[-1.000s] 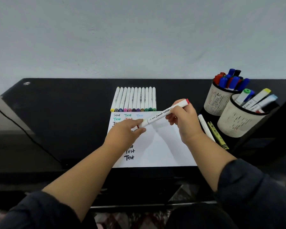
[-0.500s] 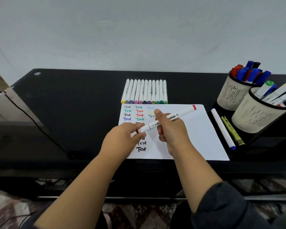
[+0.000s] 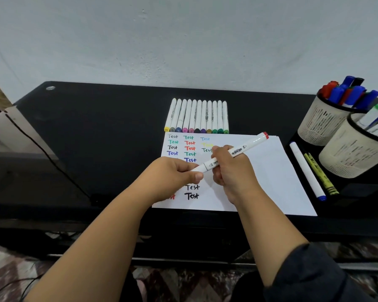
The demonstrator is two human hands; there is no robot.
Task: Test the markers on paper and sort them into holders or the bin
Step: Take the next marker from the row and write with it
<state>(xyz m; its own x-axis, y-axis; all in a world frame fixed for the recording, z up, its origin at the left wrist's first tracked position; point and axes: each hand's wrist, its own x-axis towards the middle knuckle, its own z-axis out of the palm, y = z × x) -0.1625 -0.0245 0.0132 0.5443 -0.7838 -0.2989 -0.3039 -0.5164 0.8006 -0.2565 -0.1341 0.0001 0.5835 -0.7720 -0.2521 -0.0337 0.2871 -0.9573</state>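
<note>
Both hands grip marker (image 3: 231,153); left hand (image 3: 172,175) (seemingly) pinches cap.

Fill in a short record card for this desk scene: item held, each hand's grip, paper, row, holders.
Held: white red-ended marker, over the paper
Left hand: pinches its near cap end
Right hand: grips its barrel
Paper: white sheet with coloured "Test" words
Row: eleven white markers lying beyond the sheet
Holders: two cream mesh cups with markers, at right

The left hand (image 3: 172,175) hides the marker's (image 3: 234,152) near end and several words on the paper (image 3: 271,171); the front holder (image 3: 356,153) is cut off by the right edge.
</note>
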